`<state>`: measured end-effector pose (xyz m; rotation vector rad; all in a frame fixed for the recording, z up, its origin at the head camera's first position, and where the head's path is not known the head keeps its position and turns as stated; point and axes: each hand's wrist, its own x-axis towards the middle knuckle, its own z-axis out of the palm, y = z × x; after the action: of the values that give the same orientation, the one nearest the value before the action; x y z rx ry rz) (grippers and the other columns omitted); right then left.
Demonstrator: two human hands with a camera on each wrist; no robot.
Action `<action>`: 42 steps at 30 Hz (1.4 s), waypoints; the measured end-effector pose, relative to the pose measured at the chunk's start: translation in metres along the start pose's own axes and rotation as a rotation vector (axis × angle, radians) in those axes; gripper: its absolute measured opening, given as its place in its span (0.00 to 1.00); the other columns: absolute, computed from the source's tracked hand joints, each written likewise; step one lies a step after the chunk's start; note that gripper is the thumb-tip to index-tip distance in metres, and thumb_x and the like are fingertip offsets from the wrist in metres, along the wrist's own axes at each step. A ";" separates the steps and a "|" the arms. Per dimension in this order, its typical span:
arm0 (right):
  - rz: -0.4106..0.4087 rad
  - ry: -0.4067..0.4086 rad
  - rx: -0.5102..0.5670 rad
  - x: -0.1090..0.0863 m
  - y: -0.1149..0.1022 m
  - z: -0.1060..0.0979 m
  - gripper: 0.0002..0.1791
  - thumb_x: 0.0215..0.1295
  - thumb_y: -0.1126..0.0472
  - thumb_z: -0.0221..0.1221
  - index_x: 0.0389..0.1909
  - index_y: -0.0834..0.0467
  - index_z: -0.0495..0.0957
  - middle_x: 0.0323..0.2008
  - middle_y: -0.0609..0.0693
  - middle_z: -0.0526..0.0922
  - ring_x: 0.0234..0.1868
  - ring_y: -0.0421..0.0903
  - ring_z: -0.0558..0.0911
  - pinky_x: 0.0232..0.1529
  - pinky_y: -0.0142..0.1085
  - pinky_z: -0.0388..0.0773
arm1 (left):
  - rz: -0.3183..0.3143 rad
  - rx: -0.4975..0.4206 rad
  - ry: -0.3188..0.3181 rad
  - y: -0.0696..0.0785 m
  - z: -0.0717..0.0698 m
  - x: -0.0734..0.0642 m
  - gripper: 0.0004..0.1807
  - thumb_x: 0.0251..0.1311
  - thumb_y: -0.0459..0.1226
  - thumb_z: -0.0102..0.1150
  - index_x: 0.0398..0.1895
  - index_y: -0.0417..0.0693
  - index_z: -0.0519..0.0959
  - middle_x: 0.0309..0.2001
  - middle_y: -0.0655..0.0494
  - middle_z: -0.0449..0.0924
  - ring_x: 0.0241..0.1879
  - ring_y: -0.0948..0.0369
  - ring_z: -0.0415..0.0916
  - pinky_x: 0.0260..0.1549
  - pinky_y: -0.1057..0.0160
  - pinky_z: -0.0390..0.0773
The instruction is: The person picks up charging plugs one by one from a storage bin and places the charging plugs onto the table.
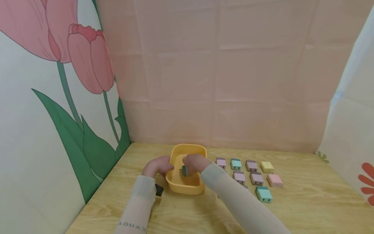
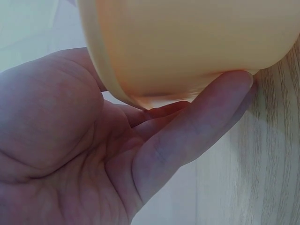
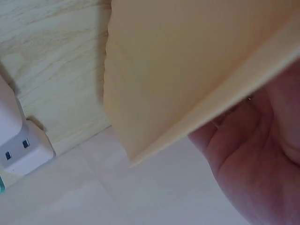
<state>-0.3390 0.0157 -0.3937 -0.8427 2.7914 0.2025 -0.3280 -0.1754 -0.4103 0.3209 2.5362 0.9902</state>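
A yellow plastic bin stands on the table, its left side held by my left hand. In the left wrist view the fingers of that hand lie against the bin's outer wall, and the thumb passes behind the rim. Inside the bin, my right hand holds a dark green charger plug with its metal prongs pointing left. The right wrist view shows the right hand partly behind the bin's wall; the charger is hidden there.
Right of the bin, several two-port chargers lie in rows, among them a teal one, a pink one, a yellow one and a lilac one. The right forearm covers part of them. A pink-beige backdrop rises behind the wooden table.
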 end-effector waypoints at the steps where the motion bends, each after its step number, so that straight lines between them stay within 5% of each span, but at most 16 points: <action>1: 0.001 -0.004 0.000 0.001 0.000 0.000 0.11 0.67 0.58 0.72 0.36 0.56 0.78 0.30 0.46 0.76 0.31 0.44 0.73 0.37 0.37 0.74 | 0.000 0.003 0.001 0.000 0.000 0.000 0.16 0.70 0.31 0.52 0.57 0.34 0.78 0.43 0.39 0.89 0.32 0.56 0.87 0.33 0.59 0.88; 6: -0.017 -0.005 0.009 0.015 0.010 0.014 0.13 0.67 0.54 0.73 0.39 0.56 0.79 0.31 0.46 0.78 0.32 0.44 0.74 0.38 0.38 0.77 | 0.008 0.009 0.001 -0.001 0.001 0.000 0.15 0.70 0.31 0.53 0.55 0.34 0.79 0.42 0.39 0.89 0.32 0.56 0.86 0.32 0.61 0.87; 13: 0.035 -0.001 0.059 -0.001 -0.002 0.003 0.12 0.66 0.57 0.73 0.36 0.54 0.78 0.29 0.45 0.76 0.30 0.42 0.72 0.33 0.35 0.70 | 0.014 0.018 0.015 -0.001 0.000 -0.001 0.12 0.68 0.30 0.53 0.51 0.36 0.79 0.40 0.39 0.89 0.29 0.58 0.84 0.31 0.62 0.86; 25: 0.065 -0.003 0.131 0.000 0.000 0.009 0.13 0.66 0.56 0.73 0.43 0.55 0.80 0.35 0.47 0.81 0.34 0.44 0.75 0.38 0.37 0.74 | 0.034 0.040 0.021 -0.004 0.000 -0.002 0.15 0.69 0.31 0.54 0.56 0.35 0.78 0.41 0.41 0.89 0.32 0.56 0.86 0.32 0.64 0.82; 32: -0.131 0.067 0.098 -0.003 0.004 0.005 0.34 0.58 0.65 0.78 0.66 0.52 0.79 0.59 0.52 0.82 0.43 0.43 0.79 0.52 0.40 0.85 | 0.037 0.018 0.006 -0.002 -0.001 -0.002 0.17 0.69 0.30 0.52 0.58 0.35 0.78 0.43 0.41 0.89 0.34 0.56 0.87 0.32 0.64 0.84; 37: -0.261 0.065 -0.001 0.002 0.005 0.003 0.28 0.56 0.74 0.75 0.58 0.51 0.86 0.57 0.49 0.85 0.44 0.41 0.79 0.53 0.35 0.85 | 0.032 0.028 0.013 -0.001 -0.002 -0.002 0.14 0.68 0.31 0.53 0.54 0.37 0.79 0.43 0.41 0.89 0.34 0.56 0.87 0.33 0.62 0.86; 42: -0.265 0.051 0.016 0.005 0.006 0.004 0.22 0.58 0.74 0.74 0.53 0.53 0.89 0.51 0.47 0.90 0.45 0.41 0.80 0.58 0.37 0.84 | 0.026 0.025 0.011 -0.001 -0.001 -0.003 0.11 0.69 0.31 0.53 0.50 0.38 0.78 0.42 0.41 0.88 0.34 0.56 0.86 0.33 0.62 0.86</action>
<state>-0.3451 0.0187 -0.3987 -1.2162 2.6858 0.1149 -0.3258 -0.1776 -0.4094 0.3577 2.5628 0.9732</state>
